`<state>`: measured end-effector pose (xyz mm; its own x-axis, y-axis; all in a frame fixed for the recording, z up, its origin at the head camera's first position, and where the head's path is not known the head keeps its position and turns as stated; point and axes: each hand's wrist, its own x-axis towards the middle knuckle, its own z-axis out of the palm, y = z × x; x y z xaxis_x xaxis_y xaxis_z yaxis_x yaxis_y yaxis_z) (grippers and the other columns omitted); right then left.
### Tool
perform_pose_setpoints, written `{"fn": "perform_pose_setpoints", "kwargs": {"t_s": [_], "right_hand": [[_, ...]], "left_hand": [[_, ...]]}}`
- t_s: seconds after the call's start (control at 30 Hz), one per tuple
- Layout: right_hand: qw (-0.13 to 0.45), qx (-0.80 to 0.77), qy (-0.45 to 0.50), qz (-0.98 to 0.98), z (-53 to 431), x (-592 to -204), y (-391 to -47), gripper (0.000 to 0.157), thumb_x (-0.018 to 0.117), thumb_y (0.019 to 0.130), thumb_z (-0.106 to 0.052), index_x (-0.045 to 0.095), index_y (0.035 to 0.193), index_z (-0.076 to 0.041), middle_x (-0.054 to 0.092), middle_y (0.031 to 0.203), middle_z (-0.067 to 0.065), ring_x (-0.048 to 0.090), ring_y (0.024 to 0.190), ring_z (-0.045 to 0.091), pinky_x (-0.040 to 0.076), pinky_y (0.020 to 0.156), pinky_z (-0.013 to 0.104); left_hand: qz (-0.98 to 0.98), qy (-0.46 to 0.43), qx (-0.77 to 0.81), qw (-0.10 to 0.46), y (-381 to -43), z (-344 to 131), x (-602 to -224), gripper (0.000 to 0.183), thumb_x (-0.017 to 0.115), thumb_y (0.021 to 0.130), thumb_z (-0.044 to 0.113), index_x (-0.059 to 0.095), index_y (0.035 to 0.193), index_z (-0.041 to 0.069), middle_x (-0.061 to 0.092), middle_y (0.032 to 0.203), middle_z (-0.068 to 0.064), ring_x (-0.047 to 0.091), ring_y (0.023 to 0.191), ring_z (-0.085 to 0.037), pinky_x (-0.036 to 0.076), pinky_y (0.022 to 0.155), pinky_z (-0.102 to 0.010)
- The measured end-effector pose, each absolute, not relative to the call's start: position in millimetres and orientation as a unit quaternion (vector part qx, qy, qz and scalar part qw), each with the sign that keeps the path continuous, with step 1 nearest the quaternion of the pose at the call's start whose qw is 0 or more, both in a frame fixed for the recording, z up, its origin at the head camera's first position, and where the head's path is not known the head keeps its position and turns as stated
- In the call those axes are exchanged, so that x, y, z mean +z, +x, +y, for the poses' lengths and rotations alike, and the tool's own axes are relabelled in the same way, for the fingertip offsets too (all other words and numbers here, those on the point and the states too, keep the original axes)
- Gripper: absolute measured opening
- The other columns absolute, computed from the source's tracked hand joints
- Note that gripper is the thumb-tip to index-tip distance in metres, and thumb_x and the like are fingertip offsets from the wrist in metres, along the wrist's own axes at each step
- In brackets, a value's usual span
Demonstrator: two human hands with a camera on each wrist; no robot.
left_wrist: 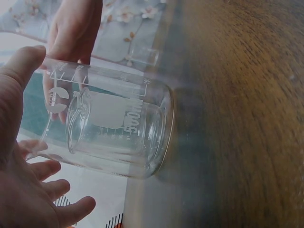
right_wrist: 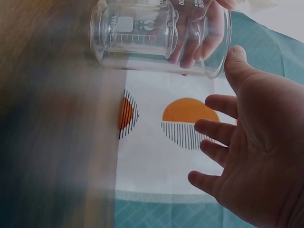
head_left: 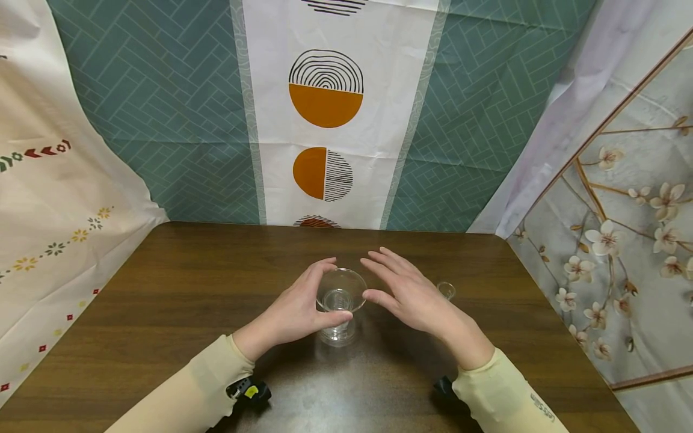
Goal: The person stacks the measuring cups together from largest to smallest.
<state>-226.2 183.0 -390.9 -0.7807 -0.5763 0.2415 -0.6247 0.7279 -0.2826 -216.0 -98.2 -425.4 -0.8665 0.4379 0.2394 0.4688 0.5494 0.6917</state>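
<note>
A large clear glass beaker (left_wrist: 159,90) with white markings stands upright on the table; a smaller beaker (right_wrist: 137,40) stands inside it. My left hand (head_left: 298,300) arches around the left side of the large beaker near its rim, thumb in front and fingers behind. In the left wrist view, those fingers (left_wrist: 80,209) are spread, several of them off the glass. My right hand (head_left: 414,291) is on the other side of the beaker, palm towards it, fingers extended and holding nothing. Its thumb points at the rim.
Another small glass piece (head_left: 446,290) sits beyond the right hand, partly hidden by it. The brown wooden table (head_left: 162,337) ends at a patterned cloth (head_left: 335,138) behind, with a flowered cloth (head_left: 606,252) along the right edge.
</note>
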Motion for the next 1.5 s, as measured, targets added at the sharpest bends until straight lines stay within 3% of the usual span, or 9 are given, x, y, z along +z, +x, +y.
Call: {"fn": "perform_pose_setpoints", "kwargs": {"t_s": [0.43, 1.5], "right_hand": [[0.076, 0.172, 0.312, -0.931, 193.2, -395.1, -228.5, 0.072, 0.070, 0.108, -0.049, 0.048, 0.168, -0.014, 0.040, 0.175, 0.010, 0.023, 0.167, 0.036, 0.027, 0.128, 0.063], [0.080, 0.150, 0.269, -0.948, 222.8, -402.1, -234.8, 0.076, 0.073, 0.107, -0.046, 0.047, 0.167, -0.008, 0.042, 0.173, 0.017, 0.024, 0.165, 0.041, 0.023, 0.130, 0.063]], "left_hand": [[-0.881, -0.258, -0.396, 0.025, -217.5, -98.4, -427.4, 0.106, 0.091, 0.087, 0.054, 0.034, 0.167, 0.014, 0.046, 0.167, -0.008, 0.054, 0.144, -0.032, 0.050, 0.110, -0.059], [-0.881, -0.254, -0.400, 0.019, -216.9, -98.8, -427.8, 0.107, 0.089, 0.088, 0.059, 0.033, 0.168, 0.017, 0.044, 0.168, -0.006, 0.053, 0.144, -0.030, 0.049, 0.112, -0.060]]}}
